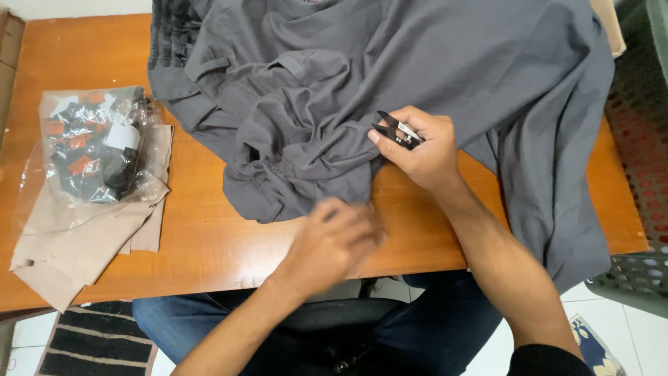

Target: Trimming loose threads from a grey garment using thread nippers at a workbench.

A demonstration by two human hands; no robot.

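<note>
A large dark grey garment (390,76) lies crumpled across the orange wooden table (209,237) and hangs over its right edge. My right hand (421,150) grips small black thread snips (396,130), their blades pointing left at a fold of the grey cloth. Blurred by motion, my left hand (334,240) hovers over the table just below the garment's lower edge; its fingers look curled and I see nothing in them.
At the left lies a clear plastic bag (97,143) of black, orange and white tags on folded beige cloth (76,240). A grey perforated basket (640,209) stands at the right. My jeans-clad legs and a striped mat (97,341) show below the table.
</note>
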